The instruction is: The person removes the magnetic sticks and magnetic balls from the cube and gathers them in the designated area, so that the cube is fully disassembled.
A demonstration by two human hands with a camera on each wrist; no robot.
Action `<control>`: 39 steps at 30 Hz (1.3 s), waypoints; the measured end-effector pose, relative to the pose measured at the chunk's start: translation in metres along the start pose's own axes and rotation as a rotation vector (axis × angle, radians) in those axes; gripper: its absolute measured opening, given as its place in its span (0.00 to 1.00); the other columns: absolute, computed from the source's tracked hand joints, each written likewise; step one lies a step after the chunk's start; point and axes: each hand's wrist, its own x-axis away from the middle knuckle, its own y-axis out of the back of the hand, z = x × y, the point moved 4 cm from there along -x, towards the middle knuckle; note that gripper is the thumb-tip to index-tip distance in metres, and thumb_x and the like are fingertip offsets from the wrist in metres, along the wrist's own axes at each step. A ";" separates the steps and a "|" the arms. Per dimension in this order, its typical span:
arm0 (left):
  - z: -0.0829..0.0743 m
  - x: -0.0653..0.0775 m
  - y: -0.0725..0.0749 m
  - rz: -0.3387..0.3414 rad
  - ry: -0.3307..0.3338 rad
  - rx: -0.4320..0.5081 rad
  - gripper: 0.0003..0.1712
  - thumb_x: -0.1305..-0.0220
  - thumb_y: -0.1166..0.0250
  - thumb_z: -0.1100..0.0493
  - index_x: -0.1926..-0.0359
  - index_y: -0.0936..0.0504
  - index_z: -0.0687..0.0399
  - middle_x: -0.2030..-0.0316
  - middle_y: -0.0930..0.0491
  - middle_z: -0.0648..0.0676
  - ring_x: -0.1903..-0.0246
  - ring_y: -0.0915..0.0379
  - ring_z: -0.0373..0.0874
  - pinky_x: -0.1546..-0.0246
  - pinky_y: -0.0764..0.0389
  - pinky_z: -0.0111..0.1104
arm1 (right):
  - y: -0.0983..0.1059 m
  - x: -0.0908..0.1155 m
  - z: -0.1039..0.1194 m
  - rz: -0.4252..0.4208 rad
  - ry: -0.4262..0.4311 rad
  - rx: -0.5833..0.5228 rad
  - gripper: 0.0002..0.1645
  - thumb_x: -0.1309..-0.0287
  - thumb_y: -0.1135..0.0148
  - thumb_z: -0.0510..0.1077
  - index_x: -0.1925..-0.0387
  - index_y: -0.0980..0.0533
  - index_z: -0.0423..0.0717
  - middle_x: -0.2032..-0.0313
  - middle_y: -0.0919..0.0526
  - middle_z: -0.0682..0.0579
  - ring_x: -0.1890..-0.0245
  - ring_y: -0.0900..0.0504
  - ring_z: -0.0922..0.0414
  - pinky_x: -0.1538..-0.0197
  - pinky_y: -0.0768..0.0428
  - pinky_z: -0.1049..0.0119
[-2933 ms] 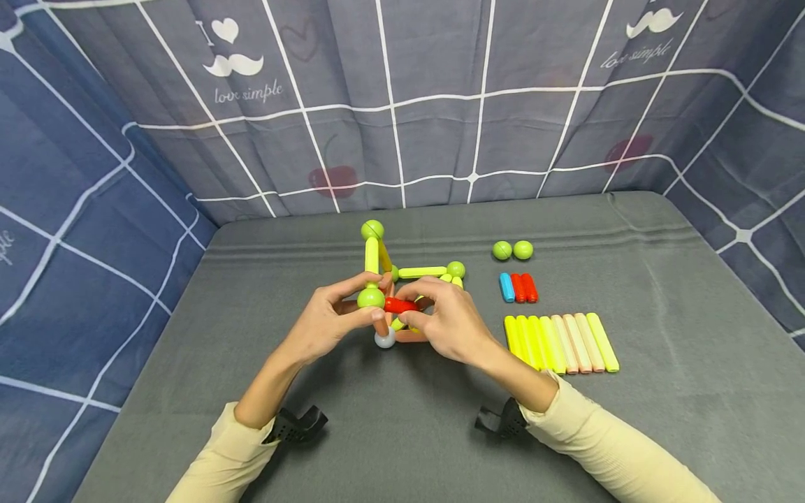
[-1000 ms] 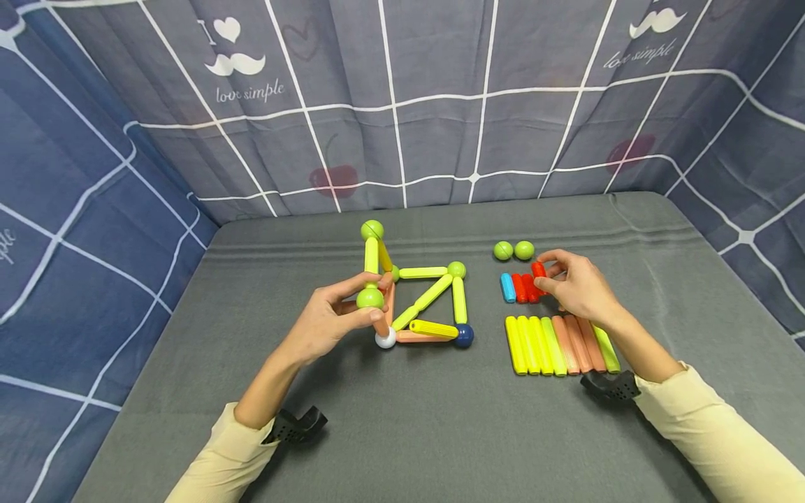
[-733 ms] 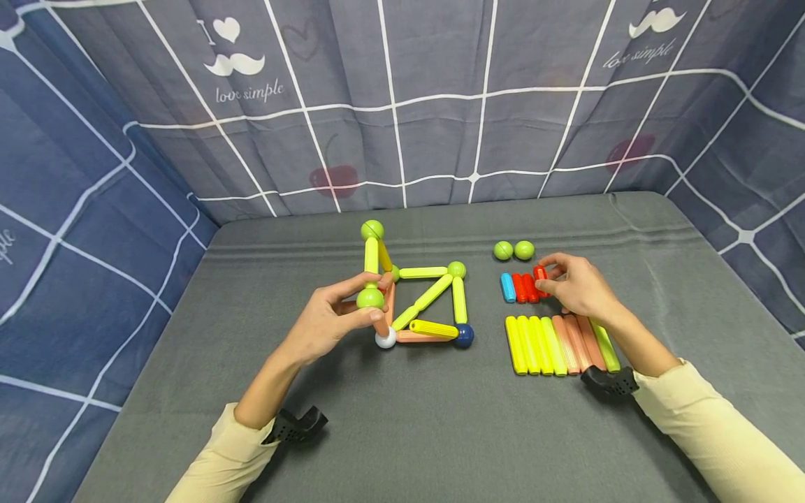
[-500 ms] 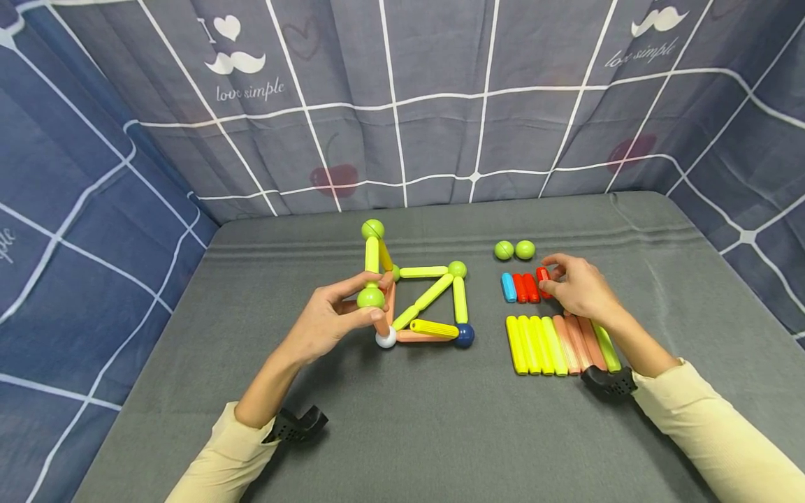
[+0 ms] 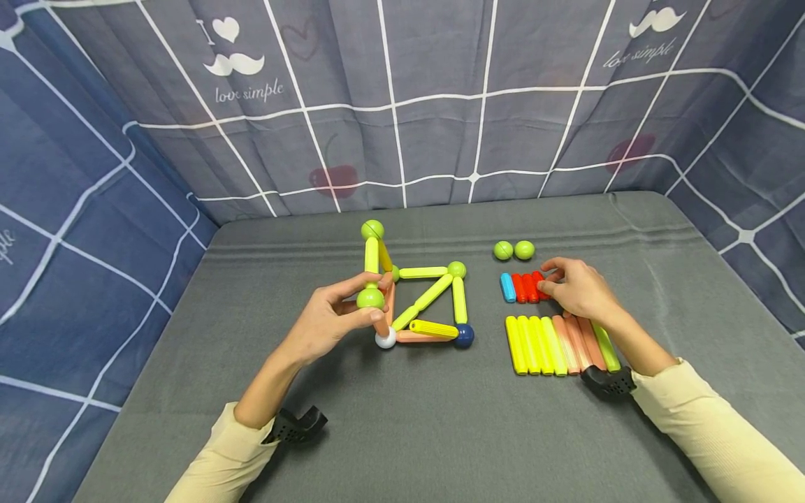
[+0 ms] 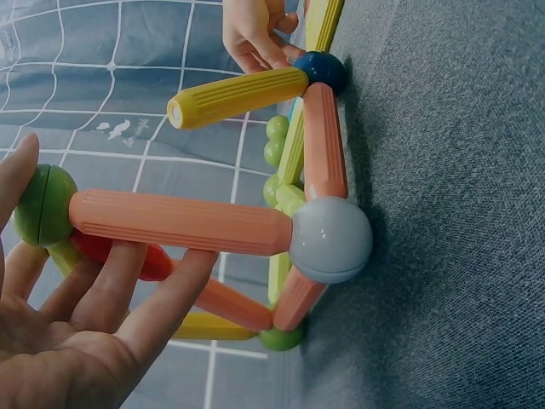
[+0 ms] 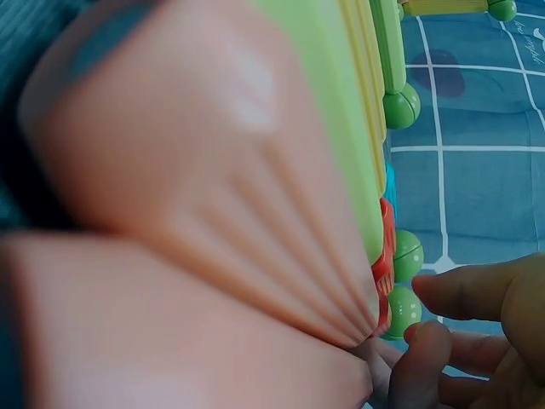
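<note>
My left hand (image 5: 336, 314) holds the upper front green ball (image 5: 370, 298) of a structure of magnetic rods and balls, thumb and fingers about it. From that ball an orange rod (image 6: 179, 223) runs down to a white ball (image 6: 332, 239); a short red rod (image 6: 155, 262) shows behind the fingers in the left wrist view. My right hand (image 5: 585, 286) is at the right end of a row of short red rods (image 5: 530, 287), fingertips right at the last one. In the right wrist view its thumb and forefinger stand apart, nothing between them.
A short blue rod (image 5: 507, 287) begins the small row, with two loose green balls (image 5: 513, 250) behind it. Long yellow, green and orange rods (image 5: 547, 344) lie side by side nearer me. A yellow rod (image 5: 434, 329) sticks out from the structure's dark blue ball (image 5: 464, 335). A curtain (image 5: 434, 140) hangs behind.
My right hand has left the structure with a short red rod, carried it right and laid it at the end of the short row. My left hand keeps its hold on the green ball.
</note>
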 end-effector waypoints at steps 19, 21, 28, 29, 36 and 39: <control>0.001 0.000 0.000 -0.003 -0.016 0.030 0.29 0.37 0.31 0.64 0.35 0.26 0.59 0.37 0.28 0.62 0.56 0.19 0.50 0.57 0.19 0.33 | 0.002 0.005 0.003 0.010 0.023 -0.026 0.19 0.32 0.42 0.43 0.47 0.23 0.34 0.57 0.18 0.39 0.62 0.21 0.47 0.63 0.26 0.58; 0.001 0.000 -0.001 -0.003 -0.023 0.034 0.29 0.37 0.31 0.64 0.35 0.25 0.58 0.37 0.28 0.62 0.55 0.19 0.51 0.56 0.18 0.33 | 0.002 0.006 0.006 0.008 0.026 -0.040 0.18 0.32 0.42 0.44 0.47 0.23 0.35 0.58 0.18 0.40 0.63 0.21 0.48 0.64 0.26 0.60; 0.001 0.000 -0.001 -0.002 -0.017 0.015 0.29 0.37 0.31 0.64 0.35 0.25 0.56 0.37 0.28 0.62 0.54 0.19 0.51 0.56 0.18 0.34 | -0.008 0.014 0.033 0.020 0.106 -0.136 0.14 0.34 0.39 0.41 0.50 0.22 0.37 0.60 0.18 0.45 0.65 0.19 0.50 0.64 0.22 0.60; 0.001 -0.001 -0.001 -0.002 -0.014 0.013 0.28 0.37 0.31 0.63 0.35 0.25 0.55 0.37 0.27 0.61 0.54 0.19 0.51 0.56 0.18 0.34 | -0.011 0.016 0.039 0.018 0.128 -0.130 0.14 0.35 0.39 0.41 0.50 0.21 0.38 0.60 0.17 0.46 0.65 0.19 0.51 0.63 0.22 0.60; 0.001 0.000 -0.001 -0.004 -0.009 0.023 0.28 0.37 0.31 0.64 0.36 0.24 0.53 0.38 0.25 0.54 0.53 0.19 0.51 0.55 0.18 0.34 | -0.041 0.034 0.091 0.042 0.350 -0.098 0.19 0.43 0.29 0.40 0.50 0.20 0.39 0.54 0.17 0.46 0.60 0.19 0.54 0.59 0.20 0.55; 0.000 0.000 -0.001 -0.001 -0.015 0.030 0.28 0.37 0.31 0.64 0.36 0.24 0.53 0.38 0.25 0.51 0.54 0.19 0.52 0.55 0.18 0.34 | -0.054 0.042 0.109 0.060 0.434 -0.090 0.18 0.43 0.29 0.40 0.50 0.20 0.42 0.55 0.18 0.49 0.60 0.19 0.55 0.61 0.20 0.59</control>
